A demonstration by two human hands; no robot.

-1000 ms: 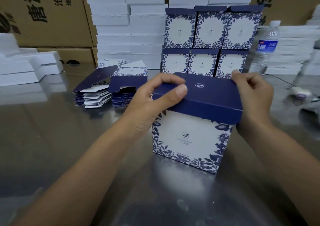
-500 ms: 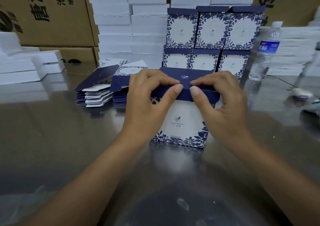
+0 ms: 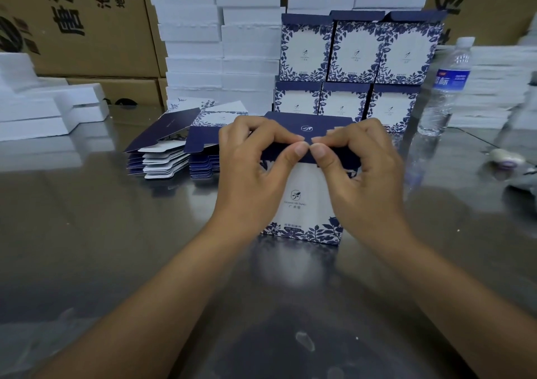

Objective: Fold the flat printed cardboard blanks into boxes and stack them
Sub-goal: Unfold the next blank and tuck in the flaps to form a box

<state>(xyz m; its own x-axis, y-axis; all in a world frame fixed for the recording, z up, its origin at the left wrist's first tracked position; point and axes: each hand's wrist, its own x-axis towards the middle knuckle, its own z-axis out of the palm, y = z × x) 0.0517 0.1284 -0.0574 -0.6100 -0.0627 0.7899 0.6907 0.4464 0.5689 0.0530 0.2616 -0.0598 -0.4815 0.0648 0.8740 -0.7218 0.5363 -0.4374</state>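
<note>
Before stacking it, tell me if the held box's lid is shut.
Lid folded down; left hand and right hand pinch its front flap. Tucked in: cannot tell.

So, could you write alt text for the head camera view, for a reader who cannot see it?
A person's left hand and right hand pinch the navy lid of a floral box on a metal table. Behind it are flat blanks, stacked finished boxes and a water bottle.

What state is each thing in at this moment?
box: upright, lid flap folded down over front
left hand: pinches the lid's front edge
right hand: pinches the same edge
flat blanks: unfolded, piled flat
finished boxes: folded, stacked two rows high
water bottle: upright, capped
</note>
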